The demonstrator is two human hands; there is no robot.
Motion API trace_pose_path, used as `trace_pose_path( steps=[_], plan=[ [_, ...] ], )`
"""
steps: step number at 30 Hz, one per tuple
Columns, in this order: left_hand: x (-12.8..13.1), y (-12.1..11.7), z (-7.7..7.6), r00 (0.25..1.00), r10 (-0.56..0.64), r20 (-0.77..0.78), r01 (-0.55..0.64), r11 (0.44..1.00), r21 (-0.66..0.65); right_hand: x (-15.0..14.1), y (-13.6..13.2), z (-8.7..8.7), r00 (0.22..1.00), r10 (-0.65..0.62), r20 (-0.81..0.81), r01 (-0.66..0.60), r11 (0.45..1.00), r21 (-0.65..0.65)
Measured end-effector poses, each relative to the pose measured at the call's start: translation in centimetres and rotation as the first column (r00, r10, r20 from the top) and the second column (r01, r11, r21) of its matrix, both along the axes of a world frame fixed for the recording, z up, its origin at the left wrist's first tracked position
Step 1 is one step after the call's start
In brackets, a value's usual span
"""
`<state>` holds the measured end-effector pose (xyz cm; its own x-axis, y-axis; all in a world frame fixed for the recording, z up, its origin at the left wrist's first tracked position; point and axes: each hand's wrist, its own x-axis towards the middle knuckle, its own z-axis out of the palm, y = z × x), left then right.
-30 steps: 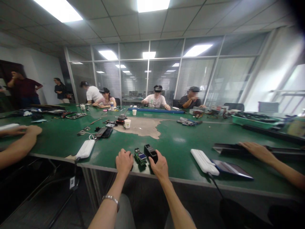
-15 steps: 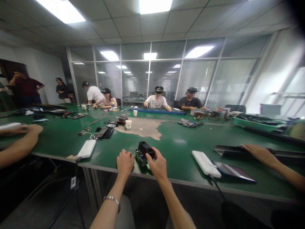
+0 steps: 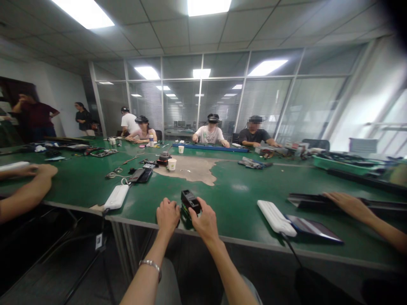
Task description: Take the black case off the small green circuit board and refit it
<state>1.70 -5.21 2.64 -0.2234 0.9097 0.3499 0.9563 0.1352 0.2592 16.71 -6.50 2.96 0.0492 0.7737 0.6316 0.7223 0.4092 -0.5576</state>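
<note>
Near the table's front edge, a black rectangular plastic cover (image 3: 190, 199) with cut-outs along its top is gripped by my right hand (image 3: 205, 221), thumb on the near side and fingers on the far side. Under it shows a small part of a green circuit board stack (image 3: 185, 215); most of that is hidden by the cover. My left hand (image 3: 168, 215) rests just left of them, fingers curled inward. Whatever lies within its fingers is hidden.
A white power bank (image 3: 116, 196) lies to the left and another white power bank (image 3: 276, 217) to the right, beside a dark tablet-like slab (image 3: 313, 228). A paper cup (image 3: 172, 164) stands ahead. Co-workers' arms (image 3: 352, 206) reach in from both sides.
My right hand has moved left and turned the black cover, lowering it over the circuit boards, which are now mostly covered. My left hand has hardly moved.
</note>
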Motion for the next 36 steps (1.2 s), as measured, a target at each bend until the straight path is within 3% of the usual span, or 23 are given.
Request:
trace_pose_path(
  steps=[16, 22, 27, 36],
  plan=[
    [-0.1, 0.0, -0.2, 1.0, -0.016, -0.012, 0.016, 1.0, 0.01, 0.1, 0.0, -2.3, 0.998, 0.023, 0.05, -0.021, 0.999, -0.032],
    [-0.2, 0.3, -0.5, 1.0, -0.028, 0.002, 0.028, 1.0, 0.013, 0.4, 0.2, -2.3, 0.998, 0.058, 0.027, -0.057, 0.997, -0.042],
    [-0.3, 0.3, -0.7, 0.999, -0.031, -0.012, 0.031, 0.999, 0.033, 0.3, 0.2, -2.7, 0.996, 0.052, -0.071, -0.052, 0.999, -0.003],
    [-0.2, 0.2, -0.6, 1.0, -0.031, -0.001, 0.031, 0.999, 0.022, 0.3, 0.0, -3.7, 0.997, 0.079, 0.01, -0.08, 0.994, 0.075]
  ],
)
